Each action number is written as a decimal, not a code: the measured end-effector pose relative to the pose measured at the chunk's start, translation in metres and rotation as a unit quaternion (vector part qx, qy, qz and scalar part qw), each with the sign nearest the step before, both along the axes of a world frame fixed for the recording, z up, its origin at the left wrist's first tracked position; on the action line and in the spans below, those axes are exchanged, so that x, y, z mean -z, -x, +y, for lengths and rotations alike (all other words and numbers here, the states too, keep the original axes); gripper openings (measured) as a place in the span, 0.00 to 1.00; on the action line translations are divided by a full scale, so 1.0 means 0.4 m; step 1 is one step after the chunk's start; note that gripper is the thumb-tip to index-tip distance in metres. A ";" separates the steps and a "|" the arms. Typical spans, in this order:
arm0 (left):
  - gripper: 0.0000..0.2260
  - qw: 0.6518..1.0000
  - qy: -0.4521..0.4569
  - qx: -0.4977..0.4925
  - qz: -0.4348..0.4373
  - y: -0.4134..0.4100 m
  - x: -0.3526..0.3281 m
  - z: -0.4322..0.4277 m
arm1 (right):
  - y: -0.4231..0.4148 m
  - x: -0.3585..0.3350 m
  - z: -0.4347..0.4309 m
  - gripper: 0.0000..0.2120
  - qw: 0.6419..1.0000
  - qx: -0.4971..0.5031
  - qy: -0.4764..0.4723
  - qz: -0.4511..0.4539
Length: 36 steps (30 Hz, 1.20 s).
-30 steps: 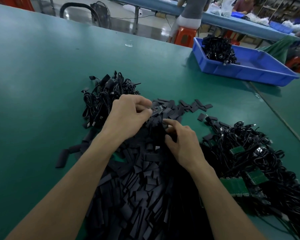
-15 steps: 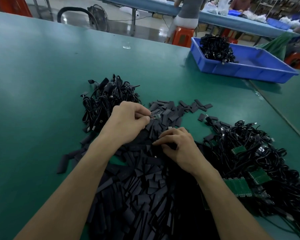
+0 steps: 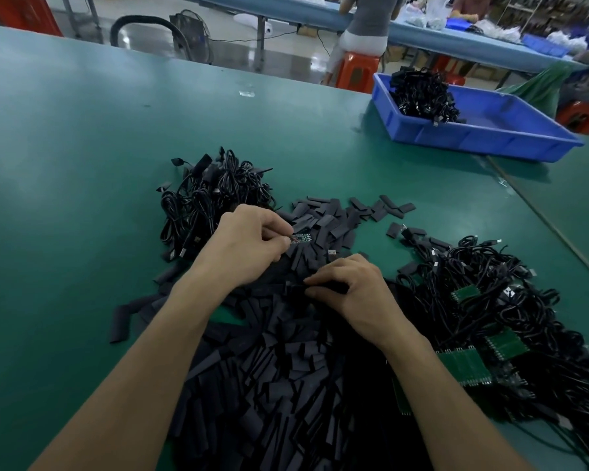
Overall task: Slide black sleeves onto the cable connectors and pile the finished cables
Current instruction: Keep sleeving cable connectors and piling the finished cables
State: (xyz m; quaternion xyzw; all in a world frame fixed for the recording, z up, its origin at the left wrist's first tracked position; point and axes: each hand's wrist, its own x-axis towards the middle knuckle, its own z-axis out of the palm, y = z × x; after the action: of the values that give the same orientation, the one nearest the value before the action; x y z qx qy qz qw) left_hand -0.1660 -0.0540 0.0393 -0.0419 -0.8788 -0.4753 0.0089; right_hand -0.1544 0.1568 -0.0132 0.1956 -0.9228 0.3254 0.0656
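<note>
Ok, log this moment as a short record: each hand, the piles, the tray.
left hand: pinches a small green connector board over the sleeves
right hand: pinches one black sleeve on the sleeve pile
sleeve pile: loose, in the middle, under both forearms
cable heap: beyond the left hand, ends look sleeved
cable tangle: at right, bare green boards showing
blue tray: far right, more black cables in one corner

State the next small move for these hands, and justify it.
Probably the right hand lifts its pinched black sleeve to the bare green connector board pinched by the left hand; both parts are gripped but apart.
</note>
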 end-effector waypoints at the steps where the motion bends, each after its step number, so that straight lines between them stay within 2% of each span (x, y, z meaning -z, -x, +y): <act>1: 0.04 1.000 0.001 0.000 -0.001 0.000 0.000 0.000 | 0.000 0.002 0.000 0.09 1.000 0.002 0.002 0.005; 4: 0.04 1.000 0.002 0.003 -0.004 -0.002 0.000 0.001 | -0.004 0.005 0.000 0.09 1.000 0.006 0.006 0.011; 8: 0.04 1.000 0.000 0.007 -0.006 0.001 0.003 -0.001 | -0.005 0.007 0.005 0.08 0.998 0.019 0.067 -0.002; 12: 0.04 1.000 0.003 0.006 -0.010 0.000 0.009 0.005 | -0.009 -0.008 0.004 0.15 0.988 0.031 0.151 -0.019; 15: 0.04 1.000 0.001 0.011 -0.017 0.000 0.011 0.011 | -0.012 -0.027 0.003 0.14 0.975 0.055 0.215 -0.028; 21: 0.03 1.000 -0.019 0.006 -0.023 0.005 0.011 0.011 | -0.009 -0.075 0.006 0.12 0.960 0.089 0.264 -0.002; 26: 0.04 0.999 -0.038 -0.005 -0.021 0.003 0.009 0.013 | -0.014 -0.079 0.006 0.13 0.962 0.079 0.257 -0.039; 36: 0.05 0.997 -0.065 0.012 -0.029 -0.004 -0.003 0.014 | -0.013 -0.069 -0.017 0.10 0.966 0.109 0.236 -0.009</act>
State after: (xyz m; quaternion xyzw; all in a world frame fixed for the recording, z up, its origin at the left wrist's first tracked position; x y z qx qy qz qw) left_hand -0.1646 -0.0486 0.0406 -0.0377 -0.8456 -0.5321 -0.0199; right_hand -0.1492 0.1501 0.0143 0.0699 -0.8360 0.5267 0.1369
